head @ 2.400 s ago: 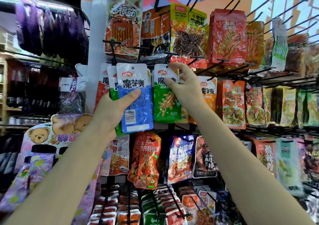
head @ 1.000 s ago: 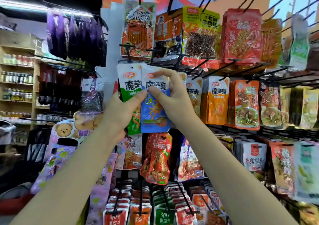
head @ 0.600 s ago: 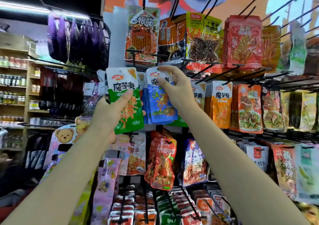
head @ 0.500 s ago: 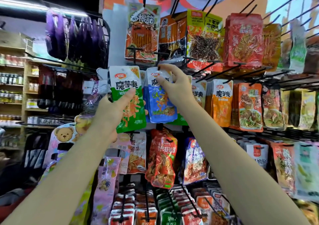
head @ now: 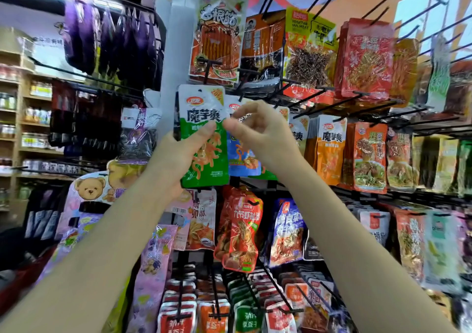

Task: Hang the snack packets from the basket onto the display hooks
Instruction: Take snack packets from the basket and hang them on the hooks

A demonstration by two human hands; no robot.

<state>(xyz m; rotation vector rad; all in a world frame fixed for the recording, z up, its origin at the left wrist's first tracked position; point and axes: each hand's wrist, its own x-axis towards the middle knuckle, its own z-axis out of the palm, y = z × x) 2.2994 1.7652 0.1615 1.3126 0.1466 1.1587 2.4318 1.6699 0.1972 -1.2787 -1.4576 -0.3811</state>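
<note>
My left hand point(head: 176, 161) holds up a green-and-white snack packet point(head: 201, 110), thumb across its front, just left of the middle row of hooks. A blue packet point(head: 241, 156) hangs on a black hook behind my right hand point(head: 265, 136). That hand hovers in front of the blue packet's top with fingers loosely curled. Its thumb tip lies close to the green packet's right edge, beside my left thumb, and it grips nothing that I can see. The basket is out of view.
Black display hooks point(head: 319, 102) jut toward me across the rack, loaded with orange packets point(head: 329, 148), red packets point(head: 365, 59) and a red-orange packet point(head: 242, 228) below. Purple packets point(head: 112, 38) and teddy-bear packets point(head: 92, 187) hang at left, before a wooden shelf point(head: 15, 118).
My right hand has let go of the blue packet, which now hangs on its hook, and has drawn back toward the green packet. My left hand has raised the green packet slightly.
</note>
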